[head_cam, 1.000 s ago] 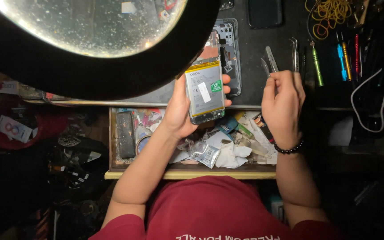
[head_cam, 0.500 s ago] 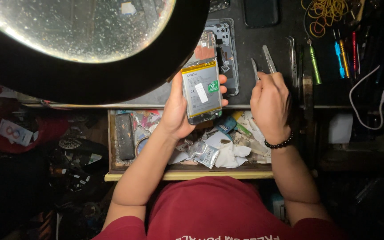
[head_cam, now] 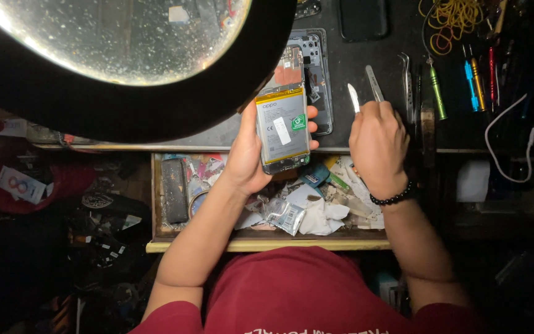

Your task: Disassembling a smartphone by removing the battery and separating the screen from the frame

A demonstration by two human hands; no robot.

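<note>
The left hand (head_cam: 248,154) has its fingers curled around a flat grey phone battery with a yellow top band and white and green stickers (head_cam: 282,127): the thumb lies along the battery's left edge and the fingertips show at its right edge, so the grip is closed snugly across the width. The battery is held face up above the front edge of the dark work mat (head_cam: 366,68), just over the open wooden drawer (head_cam: 267,244).

The right hand (head_cam: 378,145) is closed into a loose fist around a pair of slim metal tweezers (head_cam: 366,89), whose two tips stick up past the knuckles, slightly spread. A black bead bracelet (head_cam: 394,198) circles that wrist.

Just behind the battery lies an opened phone body with its circuit board exposed (head_cam: 313,68), partly hidden by the battery. Between the two hands is a narrow strip of bare mat. To the right of the tweezers lie further metal tweezers (head_cam: 408,83) and a green-handled screwdriver (head_cam: 437,93), close by. The drawer below holds crumpled paper and plastic scraps (head_cam: 316,210). A large round magnifier lamp with a black rim (head_cam: 125,55) hangs over the upper left, its rim near the battery's top corner.
</note>
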